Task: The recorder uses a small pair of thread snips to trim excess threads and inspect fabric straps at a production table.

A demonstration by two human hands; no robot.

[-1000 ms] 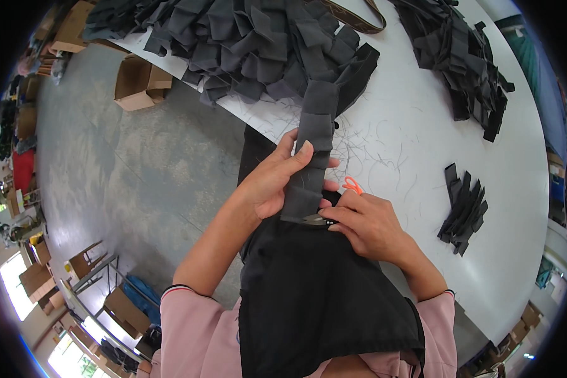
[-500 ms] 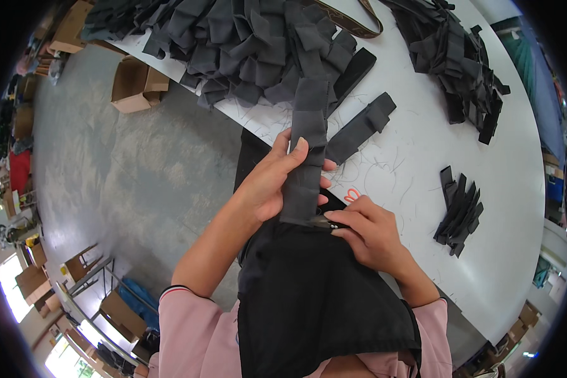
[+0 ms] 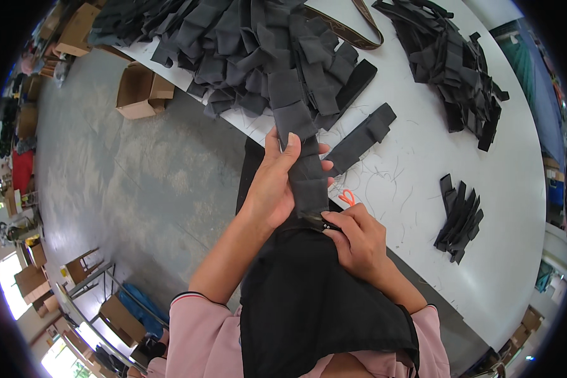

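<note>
My left hand (image 3: 274, 186) grips a long dark grey fabric strip (image 3: 305, 170) that runs from the big pile (image 3: 264, 50) on the white table (image 3: 422, 157) down to my lap. Fingers lie over the strip's front, with the thumb behind it. My right hand (image 3: 359, 242) is closed around small orange-handled snips (image 3: 347, 198). Their metal tip touches the strip's lower end, just below my left hand. A black apron (image 3: 315, 302) covers my lap under both hands.
A loose black strap (image 3: 359, 140) lies on the table just right of the strip. A small stack of black pieces (image 3: 460, 217) sits to the right, a larger heap (image 3: 453, 57) at the back right, and a brown belt (image 3: 353, 31) behind. Cardboard boxes (image 3: 138, 91) stand on the grey floor to the left.
A black strap has come out to the right of the strip and now lies on the table. Both hands have stayed on the strip, and my right hand now covers more of the orange snips.
</note>
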